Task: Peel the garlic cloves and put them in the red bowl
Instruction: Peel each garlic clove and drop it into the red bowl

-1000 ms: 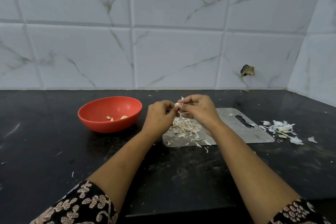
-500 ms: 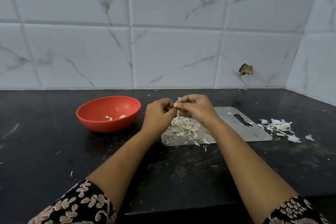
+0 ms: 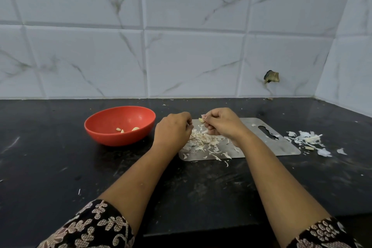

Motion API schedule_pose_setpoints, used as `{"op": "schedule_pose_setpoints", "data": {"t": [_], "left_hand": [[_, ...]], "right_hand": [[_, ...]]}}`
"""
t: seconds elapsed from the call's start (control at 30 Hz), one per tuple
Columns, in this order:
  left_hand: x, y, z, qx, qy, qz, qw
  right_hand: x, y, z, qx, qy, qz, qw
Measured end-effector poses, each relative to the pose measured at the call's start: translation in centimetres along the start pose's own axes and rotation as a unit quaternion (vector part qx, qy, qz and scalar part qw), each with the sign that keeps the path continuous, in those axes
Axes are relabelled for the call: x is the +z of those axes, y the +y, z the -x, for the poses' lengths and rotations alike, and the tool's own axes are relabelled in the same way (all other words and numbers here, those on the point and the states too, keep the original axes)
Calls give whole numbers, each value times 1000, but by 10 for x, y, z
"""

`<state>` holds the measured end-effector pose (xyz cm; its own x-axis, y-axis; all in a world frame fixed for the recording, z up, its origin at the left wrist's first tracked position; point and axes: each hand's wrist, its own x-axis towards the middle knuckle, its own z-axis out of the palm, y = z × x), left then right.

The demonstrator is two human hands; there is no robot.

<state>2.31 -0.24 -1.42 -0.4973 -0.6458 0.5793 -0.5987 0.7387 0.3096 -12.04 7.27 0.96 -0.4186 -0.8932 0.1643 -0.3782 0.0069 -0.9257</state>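
Left sleeve (image 3: 94,227): black fabric, printed with a cream leaf-and-vine pattern.
Right sleeve (image 3: 324,235): same print, worn short.
Forearms: bare.

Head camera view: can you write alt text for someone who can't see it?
A person's right hand pinches a garlic clove above a metal cutting board strewn with papery peels, the left hand curled close beside it. To the left on the black counter stands a red bowl holding a few peeled cloves.
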Motion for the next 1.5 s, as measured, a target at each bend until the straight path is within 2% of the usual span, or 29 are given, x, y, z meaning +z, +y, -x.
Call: {"op": "schedule_pose_setpoints", "data": {"t": [0.07, 0.23, 0.4, 0.6, 0.77, 1.0, 1.17, 1.33, 1.5], "left_hand": [[1, 1, 0, 4, 10, 48, 999], [0, 5, 2, -9, -47, 112, 993], [-1, 5, 2, -20, -57, 180, 982], [-2, 4, 0, -43, -52, 209, 976], [-4, 6, 1, -103, -55, 301, 947], [-9, 6, 2, -88, -59, 295, 949], [-14, 7, 3, -123, -67, 359, 923], [-17, 5, 2, -155, -75, 472, 865], [-17, 5, 2, -160, -81, 497, 849]], "right_hand": [[1, -1, 1, -11, 1, 18, 1000], [0, 0, 1, -8, 5, 20, 1000], [-1, 0, 2, -21, -18, 3, 1000], [-1, 0, 2, -44, -25, 6, 999], [1, -1, 2, -73, -16, 2, 997], [2, -1, 3, -92, -29, 25, 995], [3, -1, 3, -95, -44, -10, 994], [1, -3, 5, -100, -68, -86, 989], [0, -3, 6, -91, -68, -133, 985]]}}
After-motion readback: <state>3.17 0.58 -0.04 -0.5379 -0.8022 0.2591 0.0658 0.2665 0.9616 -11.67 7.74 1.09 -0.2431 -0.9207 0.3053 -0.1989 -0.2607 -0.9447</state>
